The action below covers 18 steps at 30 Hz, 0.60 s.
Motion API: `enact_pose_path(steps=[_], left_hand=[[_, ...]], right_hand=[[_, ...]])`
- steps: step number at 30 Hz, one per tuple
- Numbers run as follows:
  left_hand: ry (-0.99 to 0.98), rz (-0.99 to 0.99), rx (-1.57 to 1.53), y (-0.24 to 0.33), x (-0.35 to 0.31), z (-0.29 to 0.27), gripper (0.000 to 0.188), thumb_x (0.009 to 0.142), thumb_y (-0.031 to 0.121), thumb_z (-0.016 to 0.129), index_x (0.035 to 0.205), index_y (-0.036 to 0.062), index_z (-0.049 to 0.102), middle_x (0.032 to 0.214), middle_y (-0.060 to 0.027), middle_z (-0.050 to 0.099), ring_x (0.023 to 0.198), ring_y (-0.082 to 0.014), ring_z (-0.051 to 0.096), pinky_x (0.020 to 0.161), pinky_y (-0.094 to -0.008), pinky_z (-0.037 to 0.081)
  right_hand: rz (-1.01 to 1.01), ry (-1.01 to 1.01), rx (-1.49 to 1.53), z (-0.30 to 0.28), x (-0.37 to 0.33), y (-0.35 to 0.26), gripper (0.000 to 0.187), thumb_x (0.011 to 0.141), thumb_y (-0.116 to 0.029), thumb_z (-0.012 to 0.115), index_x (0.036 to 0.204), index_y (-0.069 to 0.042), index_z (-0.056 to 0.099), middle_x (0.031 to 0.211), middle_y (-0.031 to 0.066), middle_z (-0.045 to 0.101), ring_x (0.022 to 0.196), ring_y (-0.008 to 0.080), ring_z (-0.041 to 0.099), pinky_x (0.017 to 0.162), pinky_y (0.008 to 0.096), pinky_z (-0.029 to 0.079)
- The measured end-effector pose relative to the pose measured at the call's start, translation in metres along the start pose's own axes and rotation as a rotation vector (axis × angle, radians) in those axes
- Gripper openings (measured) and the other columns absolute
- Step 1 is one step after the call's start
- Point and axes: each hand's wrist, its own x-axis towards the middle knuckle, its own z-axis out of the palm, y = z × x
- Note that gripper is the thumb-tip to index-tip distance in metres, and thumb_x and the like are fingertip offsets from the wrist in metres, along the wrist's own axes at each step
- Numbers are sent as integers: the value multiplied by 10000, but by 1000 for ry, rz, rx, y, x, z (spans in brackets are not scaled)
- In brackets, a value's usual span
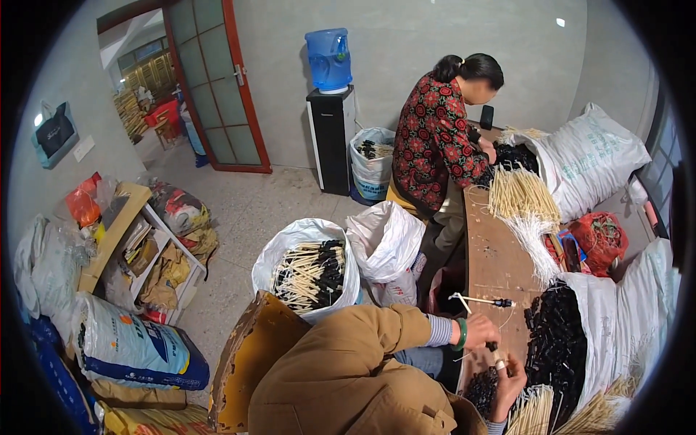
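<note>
My left hand, with a green bangle at its wrist, is closed on a small piece with a black end and a pale end. My right hand pinches the pale end from below. What the piece is, I cannot make out. Just beyond my left hand, a pale stick with a black fitting lies on the brown table. A heap of black fittings spreads to the right of my hands. A bundle of pale sticks lies beside my right hand.
Across the table a co-worker in a patterned jacket bends over black pieces, near pale sticks with white strings. White sacks line the right side. Behind me stand a sack of finished-looking sticks, a white sack and a water dispenser.
</note>
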Motion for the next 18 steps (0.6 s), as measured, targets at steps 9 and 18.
enact_pose_path(steps=[9,18], left_hand=[[80,-521,-130,-143,45,-15,330,682,186,665,1006,132,687,869,-81,684,717,-282,626,629,-378,490],[-50,-693,-113,-229,168,124,498,638,74,672,1131,82,603,963,-141,679,833,-344,628,756,-410,502]], right_hand=[[3,171,-191,-14,67,16,183,830,-68,583,950,10,697,835,71,682,702,156,563,680,266,459],[47,-164,-35,25,82,63,134,826,-49,665,953,-23,701,769,44,638,575,139,489,543,250,392]])
